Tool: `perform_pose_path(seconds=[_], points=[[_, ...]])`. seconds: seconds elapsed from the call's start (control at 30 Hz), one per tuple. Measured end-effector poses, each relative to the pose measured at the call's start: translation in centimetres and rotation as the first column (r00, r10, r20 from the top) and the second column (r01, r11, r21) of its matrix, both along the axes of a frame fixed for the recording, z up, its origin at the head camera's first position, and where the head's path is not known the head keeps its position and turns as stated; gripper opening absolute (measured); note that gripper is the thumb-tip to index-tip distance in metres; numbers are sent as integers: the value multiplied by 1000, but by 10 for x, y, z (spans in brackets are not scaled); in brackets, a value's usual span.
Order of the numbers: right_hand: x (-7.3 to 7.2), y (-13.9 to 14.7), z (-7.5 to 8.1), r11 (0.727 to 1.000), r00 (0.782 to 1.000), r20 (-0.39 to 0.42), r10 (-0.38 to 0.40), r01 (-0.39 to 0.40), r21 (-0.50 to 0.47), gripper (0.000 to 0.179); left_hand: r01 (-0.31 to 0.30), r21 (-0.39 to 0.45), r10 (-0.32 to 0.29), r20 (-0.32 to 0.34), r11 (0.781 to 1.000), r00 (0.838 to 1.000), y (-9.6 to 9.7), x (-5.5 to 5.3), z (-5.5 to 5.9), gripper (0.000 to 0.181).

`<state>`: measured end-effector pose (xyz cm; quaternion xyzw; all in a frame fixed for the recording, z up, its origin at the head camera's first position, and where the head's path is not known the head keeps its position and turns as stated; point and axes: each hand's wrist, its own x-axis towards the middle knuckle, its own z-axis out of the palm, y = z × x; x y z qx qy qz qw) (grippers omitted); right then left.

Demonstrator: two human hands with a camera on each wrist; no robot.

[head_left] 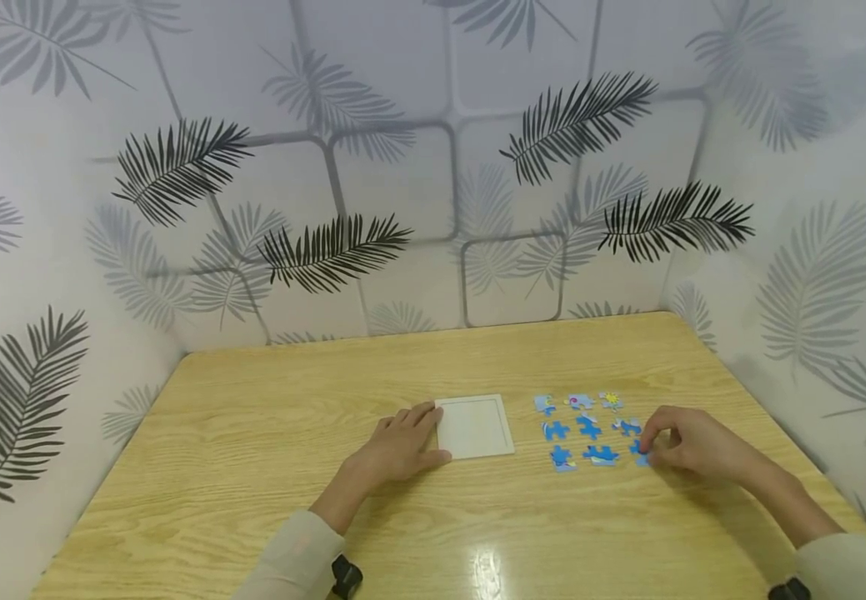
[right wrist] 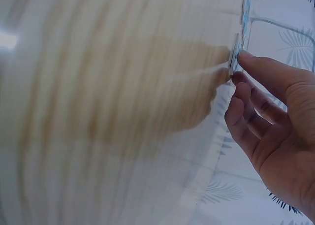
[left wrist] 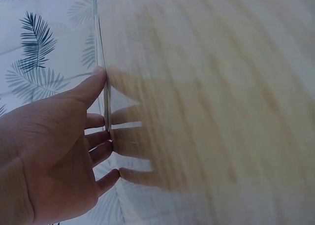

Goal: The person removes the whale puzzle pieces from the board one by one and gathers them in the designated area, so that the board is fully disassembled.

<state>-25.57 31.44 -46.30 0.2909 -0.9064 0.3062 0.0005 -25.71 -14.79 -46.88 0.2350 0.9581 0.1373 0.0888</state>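
Note:
A square white puzzle frame (head_left: 475,427) lies flat on the table. Against its left side rests my left hand (head_left: 395,446), fingers fairly straight at the upper left and thumb by the lower left corner. In the left wrist view the frame's thin edge (left wrist: 102,48) appears side-on at the thumb. Several blue jigsaw pieces lie apart in rows right of the frame, such as the bottom middle piece (head_left: 601,455). My right hand (head_left: 706,446) pinches the bottom right puzzle piece (head_left: 637,448) between thumb and index finger, partly covering it. Its edge (right wrist: 234,55) looks slightly tilted in the right wrist view.
The pale wooden table (head_left: 267,417) has a glossy top that reflects the hands. Walls with a leaf pattern (head_left: 402,283) close it in at the back and sides. A piece with a yellow sun (head_left: 612,400) lies at the top right of the rows.

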Motion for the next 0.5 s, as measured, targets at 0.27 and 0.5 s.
perform_pose_path(seconds=[0.27, 0.5], points=[[1, -4, 11, 993, 993, -26, -118, 117, -32, 10, 2, 3, -2, -7, 1000, 1000, 0, -4, -2, 76], [-5, -18, 28, 985, 973, -175, -148, 130, -112, 14, 2, 142, 0, -13, 990, 1000, -10, -7, -4, 79]])
